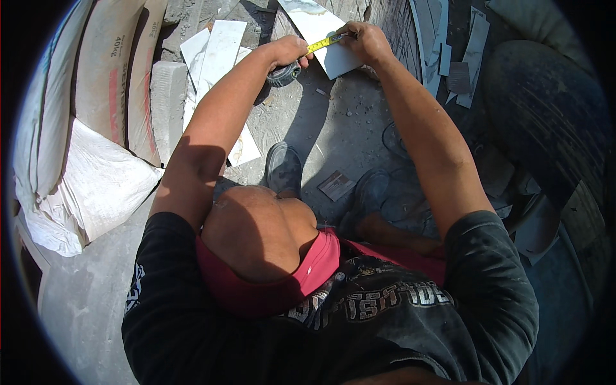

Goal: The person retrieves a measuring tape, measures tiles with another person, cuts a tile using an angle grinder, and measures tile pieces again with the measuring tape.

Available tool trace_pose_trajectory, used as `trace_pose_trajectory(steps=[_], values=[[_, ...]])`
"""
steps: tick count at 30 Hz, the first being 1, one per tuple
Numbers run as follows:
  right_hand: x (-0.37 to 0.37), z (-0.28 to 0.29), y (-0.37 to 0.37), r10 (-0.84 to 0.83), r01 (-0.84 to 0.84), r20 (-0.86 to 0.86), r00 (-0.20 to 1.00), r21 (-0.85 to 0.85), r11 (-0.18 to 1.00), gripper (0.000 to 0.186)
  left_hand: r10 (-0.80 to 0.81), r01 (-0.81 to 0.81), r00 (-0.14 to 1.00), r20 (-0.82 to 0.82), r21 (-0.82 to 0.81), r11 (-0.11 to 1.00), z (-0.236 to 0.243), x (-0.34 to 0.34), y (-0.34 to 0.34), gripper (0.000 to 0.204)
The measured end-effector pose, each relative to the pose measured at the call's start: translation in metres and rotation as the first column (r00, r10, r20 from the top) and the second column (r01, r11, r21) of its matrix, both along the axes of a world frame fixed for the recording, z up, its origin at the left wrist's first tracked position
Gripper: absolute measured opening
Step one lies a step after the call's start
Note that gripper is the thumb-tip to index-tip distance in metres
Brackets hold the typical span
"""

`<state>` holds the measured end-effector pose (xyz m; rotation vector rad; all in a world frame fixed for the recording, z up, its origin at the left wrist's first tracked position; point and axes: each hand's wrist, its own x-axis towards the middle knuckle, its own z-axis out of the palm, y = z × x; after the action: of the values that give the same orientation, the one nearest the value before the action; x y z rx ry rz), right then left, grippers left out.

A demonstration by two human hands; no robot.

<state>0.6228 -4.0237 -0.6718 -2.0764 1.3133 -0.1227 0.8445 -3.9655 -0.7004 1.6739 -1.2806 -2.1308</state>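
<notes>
The big white marble-look tile (338, 60) is on the ground in front of the person. A tape measure (283, 75) has its round dark case just off the tile's left edge, and its yellow blade (325, 43) runs over the tile. The left hand (287, 50), left of the tile, has its fingers curled around the tape by the case. The right hand (371, 42), at the tile's right side, pinches the blade's other end. I can't tell if the blade touches the tile. Long cut tile strips (221, 54) lie left of the tile, and fat sacks (110, 67) stand farther left of it.
</notes>
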Motion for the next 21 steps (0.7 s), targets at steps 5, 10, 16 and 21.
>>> trace_pose_trajectory(steps=[5,10,16,21], values=[[0.0058,0.0064,0.0068,-0.022,0.022,0.005,1.0,-0.024,0.999,0.023,0.011,-0.011,1.0,0.001,0.03,0.999,0.0016,0.0038,0.0025,0.023],[-0.0004,-0.0001,0.004,-0.019,0.022,0.042,0.999,-0.069,0.997,0.022,0.007,-0.007,1.0,0.005,0.022,1.0,0.0029,0.0002,-0.0005,0.023],[-0.0019,-0.001,0.0042,-0.016,0.017,0.031,0.999,-0.028,0.999,0.022,0.023,-0.022,1.0,-0.008,0.034,0.999,0.0034,-0.0001,0.001,0.023],[0.0007,-0.003,0.004,-0.035,0.037,0.051,0.998,-0.037,0.999,0.022,0.011,-0.011,1.0,0.02,0.015,1.0,0.0004,0.0015,-0.0007,0.023]])
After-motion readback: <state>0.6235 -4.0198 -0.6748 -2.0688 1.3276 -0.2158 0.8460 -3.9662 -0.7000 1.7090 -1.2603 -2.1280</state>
